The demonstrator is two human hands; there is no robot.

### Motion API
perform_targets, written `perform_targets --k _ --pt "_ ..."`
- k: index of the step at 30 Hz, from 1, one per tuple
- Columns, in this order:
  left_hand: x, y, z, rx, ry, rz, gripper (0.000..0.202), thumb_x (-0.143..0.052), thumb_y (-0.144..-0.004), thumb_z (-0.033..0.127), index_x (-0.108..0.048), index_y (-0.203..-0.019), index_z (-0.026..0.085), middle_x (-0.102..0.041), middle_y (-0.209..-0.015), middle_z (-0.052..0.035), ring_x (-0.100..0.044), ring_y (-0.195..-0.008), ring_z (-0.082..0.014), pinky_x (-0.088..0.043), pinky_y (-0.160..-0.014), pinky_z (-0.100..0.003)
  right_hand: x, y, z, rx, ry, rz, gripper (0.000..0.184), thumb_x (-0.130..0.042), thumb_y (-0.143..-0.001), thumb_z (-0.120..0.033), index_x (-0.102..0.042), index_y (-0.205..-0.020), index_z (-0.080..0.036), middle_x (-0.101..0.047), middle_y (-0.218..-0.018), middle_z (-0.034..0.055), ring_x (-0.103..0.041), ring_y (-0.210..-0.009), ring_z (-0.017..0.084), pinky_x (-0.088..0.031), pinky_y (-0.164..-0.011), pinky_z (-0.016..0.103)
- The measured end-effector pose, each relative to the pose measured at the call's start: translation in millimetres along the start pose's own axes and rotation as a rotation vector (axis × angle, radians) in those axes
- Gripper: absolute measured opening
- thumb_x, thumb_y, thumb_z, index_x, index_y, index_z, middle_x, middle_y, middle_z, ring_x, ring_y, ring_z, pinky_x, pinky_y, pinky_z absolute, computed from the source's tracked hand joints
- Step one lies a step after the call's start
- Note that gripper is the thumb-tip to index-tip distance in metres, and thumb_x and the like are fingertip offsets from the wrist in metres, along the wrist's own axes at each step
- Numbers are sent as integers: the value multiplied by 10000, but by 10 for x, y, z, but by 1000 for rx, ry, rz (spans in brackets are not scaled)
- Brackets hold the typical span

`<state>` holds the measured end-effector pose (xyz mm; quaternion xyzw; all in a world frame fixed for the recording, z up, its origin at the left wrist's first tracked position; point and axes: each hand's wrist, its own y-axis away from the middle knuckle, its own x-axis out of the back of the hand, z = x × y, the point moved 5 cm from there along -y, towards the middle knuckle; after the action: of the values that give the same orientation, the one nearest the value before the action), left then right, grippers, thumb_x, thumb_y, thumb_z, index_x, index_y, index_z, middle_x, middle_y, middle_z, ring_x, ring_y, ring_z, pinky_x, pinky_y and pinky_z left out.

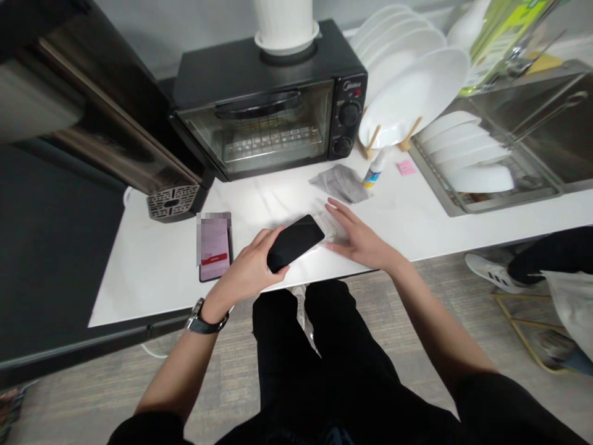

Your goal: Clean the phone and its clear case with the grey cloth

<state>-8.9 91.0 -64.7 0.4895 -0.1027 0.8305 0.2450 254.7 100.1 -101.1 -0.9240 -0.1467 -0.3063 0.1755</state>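
Note:
My left hand (256, 262) grips a black smartphone (296, 242) by its left end, thumb at the near edge and fingers over the far one. The phone's dark screen faces up, just over the white counter (152, 278). At its right end my right hand (354, 238) is spread, fingers apart, beside a clear, crinkled piece of plastic (331, 225); whether the fingers touch it I cannot tell. To the left of my left hand lies another phone (215, 247) with a lit pinkish screen. A grey cloth (343, 183) lies beyond my right hand, next to a small white bottle (374, 170).
A black toaster oven (259, 123) stands behind, near a dispenser with a drip tray (172, 203) at left. White plates (417, 86) lean in a rack. A pink note (406, 167) lies near the sink (451, 201). Another person's shoe (493, 272) shows at right.

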Motion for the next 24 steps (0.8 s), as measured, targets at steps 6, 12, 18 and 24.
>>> perform_targets --k 6,12,18,24 --pt "-7 -89 59 -132 -114 -41 804 -722 -866 345 -382 -1595 344 -540 -1385 -77 -654 -1233 -292 -534 -1125 -437 -22 -157 78 126 67 -161 819 -730 -928 -566 -441 -1619 -234 -557 -1579 143 -513 -1468 329 -397 -1259 531" --pt "-65 -100 68 -258 -265 43 754 -713 -883 365 -454 -1585 266 -614 -1289 -103 -578 -1304 -356 -484 -1177 -488 9 -224 135 216 33 -171 806 -730 -875 -671 -544 -1557 -284 -641 -1468 125 -585 -1375 317 -458 -1198 495" --pt "-74 -114 95 -261 -239 -10 697 -691 -920 389 -498 -1559 186 -615 -1361 -141 -585 -1296 -337 -499 -1164 -467 -19 -233 175 213 8 -173 783 -765 -840 -678 -598 -1504 -296 -660 -1460 101 -585 -1382 309 -442 -1213 494" --pt "-113 -104 93 -252 -222 -43 677 -621 -996 464 -467 -1584 167 -604 -1362 -158 -575 -1287 -333 -495 -1149 -469 -15 -239 188 183 -30 -162 843 -784 -820 -685 -562 -1538 -302 -663 -1450 107 -599 -1361 319 -464 -1190 506"
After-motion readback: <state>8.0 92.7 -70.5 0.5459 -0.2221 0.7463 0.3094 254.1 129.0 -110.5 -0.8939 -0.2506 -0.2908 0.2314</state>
